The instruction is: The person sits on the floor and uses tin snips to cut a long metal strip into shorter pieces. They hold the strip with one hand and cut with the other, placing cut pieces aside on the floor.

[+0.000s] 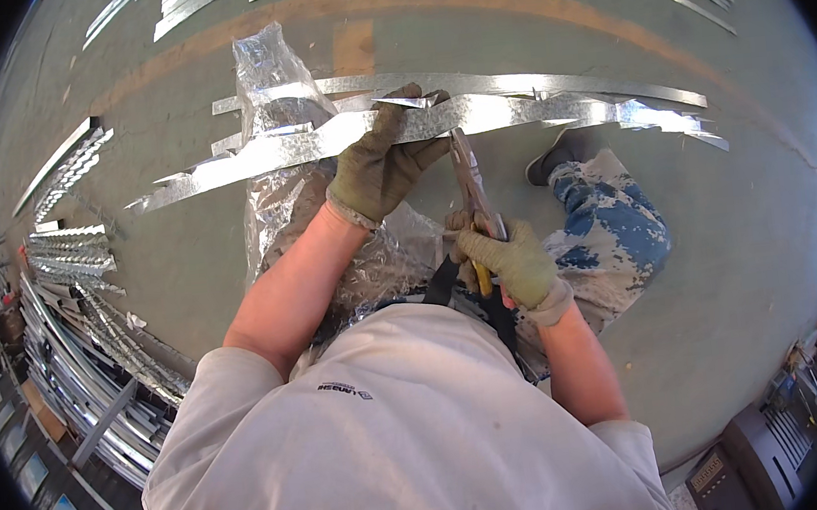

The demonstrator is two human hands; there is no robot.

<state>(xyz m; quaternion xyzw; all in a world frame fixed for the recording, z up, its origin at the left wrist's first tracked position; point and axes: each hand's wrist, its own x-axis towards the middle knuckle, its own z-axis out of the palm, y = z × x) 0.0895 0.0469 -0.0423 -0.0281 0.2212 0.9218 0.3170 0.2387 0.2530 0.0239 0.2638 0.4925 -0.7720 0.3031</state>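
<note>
In an olive work glove, my left hand (378, 167) is closed around a long, shiny galvanized metal strip (305, 145) that runs across in front of me. A bent piece of metal (404, 103) shows at its fingertips. My gloved right hand (517, 262) grips tin snips (470, 178) by their handles, with some yellow and red showing. The tip of the snips reaches the near edge of the strip, just right of my left hand; whether the blades are apart I cannot tell. Another metal strip (598, 77) lies just beyond the held one.
Crumpled clear plastic film (270, 67) covers my left leg, beneath the strip. Several metal strips (197, 2) lie on the floor at the far side. Bundles of metal profiles (84, 355) are piled at the left. A dark machine (744, 469) stands at the lower right.
</note>
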